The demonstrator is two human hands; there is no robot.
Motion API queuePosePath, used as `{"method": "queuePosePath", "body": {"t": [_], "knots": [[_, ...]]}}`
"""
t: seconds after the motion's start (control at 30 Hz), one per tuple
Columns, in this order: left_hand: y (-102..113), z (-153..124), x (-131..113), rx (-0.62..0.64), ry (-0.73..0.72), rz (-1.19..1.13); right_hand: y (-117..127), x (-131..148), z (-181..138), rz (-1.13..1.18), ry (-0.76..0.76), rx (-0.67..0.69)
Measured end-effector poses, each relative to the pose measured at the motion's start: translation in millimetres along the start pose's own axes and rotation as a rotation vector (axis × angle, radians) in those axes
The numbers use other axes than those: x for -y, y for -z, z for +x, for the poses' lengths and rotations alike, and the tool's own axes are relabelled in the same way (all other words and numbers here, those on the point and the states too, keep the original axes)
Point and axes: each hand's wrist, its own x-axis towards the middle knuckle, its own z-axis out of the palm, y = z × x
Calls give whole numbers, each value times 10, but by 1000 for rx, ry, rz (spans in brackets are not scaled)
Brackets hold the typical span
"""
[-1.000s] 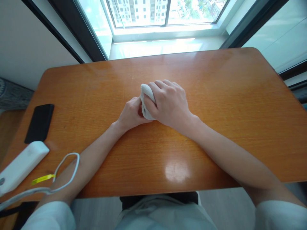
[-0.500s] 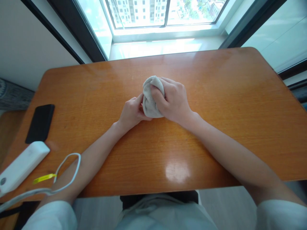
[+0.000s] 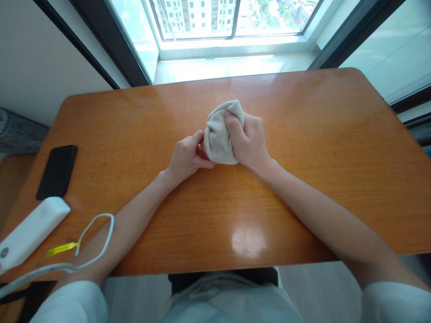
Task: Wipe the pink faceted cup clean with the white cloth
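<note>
A pale grey cloth [image 3: 220,137] is bunched up above the middle of the wooden table. My right hand [image 3: 248,139] grips it from the right, with the thumb pressed into its folds. On the cloth's left side, my left hand [image 3: 188,154] curves inward with thumb and fingers bent. A small pinkish patch shows between the left fingers and the cloth; whether it is fingertips or an object, I cannot tell. The cloth covers whatever lies under it.
A black phone [image 3: 57,172] lies near the wooden table's [image 3: 319,157] left edge. Below it is a white power strip [image 3: 32,233]. A white cable [image 3: 109,235] with a yellow tag [image 3: 63,249] loops over my left forearm. A window [image 3: 232,20] is beyond the table.
My right hand has shifted slightly right and turned, and the cloth has swung up and to the right with it. The left hand stays nearly in place.
</note>
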Motion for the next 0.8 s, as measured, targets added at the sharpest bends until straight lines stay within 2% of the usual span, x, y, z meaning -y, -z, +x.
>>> {"method": "queuePosePath", "body": {"t": [0.13, 0.37, 0.53, 0.67, 0.8], "knots": [[-2, 1, 15, -10, 1, 4, -31, -66, -28, 17, -63, -20], [8, -7, 7, -22, 22, 7, -171, -258, -91, 127, -87, -85], [11, 3, -4, -27, 14, 10, -270, -389, -143, 106, -74, -78], [9, 15, 5, -47, -2, 34, -331, -463, -138, 223, -161, -139], [13, 14, 25, -43, -12, 47, -350, -488, -101, 204, -185, -55]]}}
